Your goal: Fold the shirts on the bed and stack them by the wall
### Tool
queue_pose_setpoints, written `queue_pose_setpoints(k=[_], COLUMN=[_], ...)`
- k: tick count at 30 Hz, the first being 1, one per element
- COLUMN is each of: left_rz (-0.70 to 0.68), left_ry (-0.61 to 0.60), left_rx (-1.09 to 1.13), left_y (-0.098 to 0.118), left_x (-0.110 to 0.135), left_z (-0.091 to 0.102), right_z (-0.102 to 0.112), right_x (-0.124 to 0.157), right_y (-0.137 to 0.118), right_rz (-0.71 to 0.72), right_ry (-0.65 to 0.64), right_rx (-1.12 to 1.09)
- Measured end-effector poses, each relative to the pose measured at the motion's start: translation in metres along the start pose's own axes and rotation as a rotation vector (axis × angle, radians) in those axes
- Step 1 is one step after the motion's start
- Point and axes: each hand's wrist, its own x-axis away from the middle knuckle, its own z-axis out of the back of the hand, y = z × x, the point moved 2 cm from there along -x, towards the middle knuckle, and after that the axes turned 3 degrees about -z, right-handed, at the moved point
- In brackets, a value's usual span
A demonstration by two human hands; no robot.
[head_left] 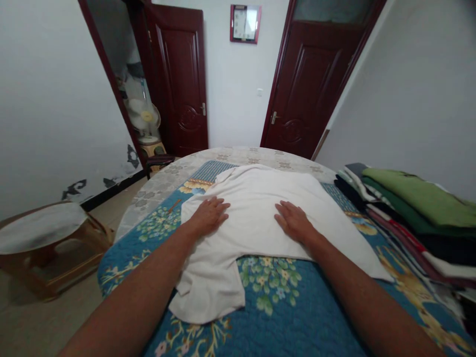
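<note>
Left hand (208,214): palm down, fingers spread, flat on white garment (256,218). Right hand (295,221): same pose, fingers slightly apart. Folded clothes stack (409,218) at right.

Bed (156,183) wears a blue floral quilt (282,307). White shirt (253,208) lies under left hand (210,214) and right hand (295,221), clothes stack (409,213) further right.

Head-worn view, looking forward and down, close above the hands (208,215), bed (282,307) beneath, far wall (234,89) ahead

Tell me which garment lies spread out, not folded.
The white shirt under left hand and right hand; the others sit folded in the stack at right.
</note>
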Motion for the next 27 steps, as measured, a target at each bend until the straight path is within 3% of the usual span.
queue_pose_setpoints(k=[3,7,18,21,27], left_rz=[0.007,0.032,0.042,0.058,0.05], left_ry=[0.034,0.055,0.045,0.023,0.024], left_rx=[-0.047,-0.078,-0.142,-0.16,-0.159], left_y=[-0.004,-0.017,-0.034,-0.039,-0.038], left_x=[0.001,-0.001,-0.008,-0.01,-0.011], left_z=[-0.008,-0.009,-0.011,-0.01,-0.006], right_z=[0.007,0.017,0.029,0.03,0.031], right_x=[0.003,0.013,0.082,0.091,0.094], right_y=[0.001,0.025,0.155,0.167,0.166], right_rz=[-0.091,-0.239,-0.529,-0.531,-0.53], right_ry=[-0.071,-0.106,-0.031,-0.008,0.082], right_rx=[-0.013,-0.023,-0.017,-0.027,-0.011])
